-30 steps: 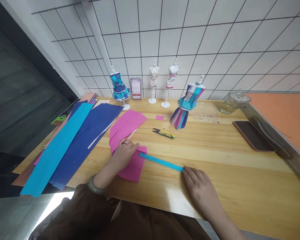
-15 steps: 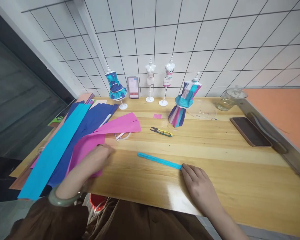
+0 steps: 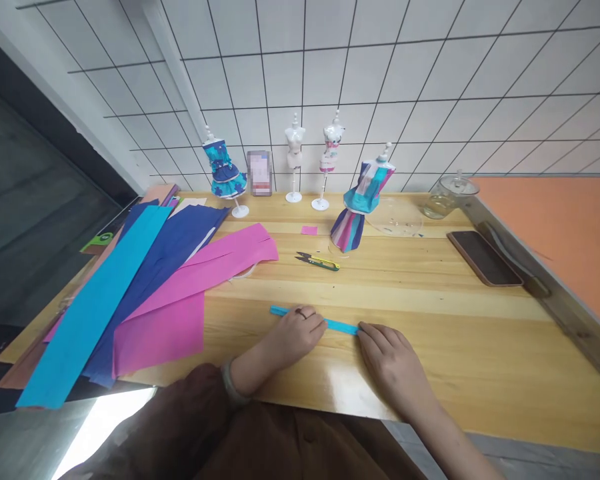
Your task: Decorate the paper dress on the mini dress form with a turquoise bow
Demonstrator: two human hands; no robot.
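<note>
A narrow, folded-looking bright blue strip (image 3: 342,327) lies flat across the wooden table in front of me. My left hand (image 3: 301,331), fingers curled, presses down over its middle and hides part of it. The strip's far left tip pokes out beyond that hand. At the right end, my right hand (image 3: 391,357) has its fingertips closed together on the strip. Past the strip, yellow-handled thread snips (image 3: 319,261) lie with their blades pointing left. A small pink scrap (image 3: 309,231) is a little farther back.
Pink sheet material (image 3: 163,333), dark blue pieces (image 3: 173,240) and a long blue piece (image 3: 93,310) overlap at the left. Small mannequins stand along the wall, one in a striped dress (image 3: 363,200). A phone (image 3: 484,259) and a glass cup (image 3: 449,196) are at the right.
My left hand has come from the pink material at the left onto the blue strip. My right hand stays at the strip's right end. The view has shifted slightly.
</note>
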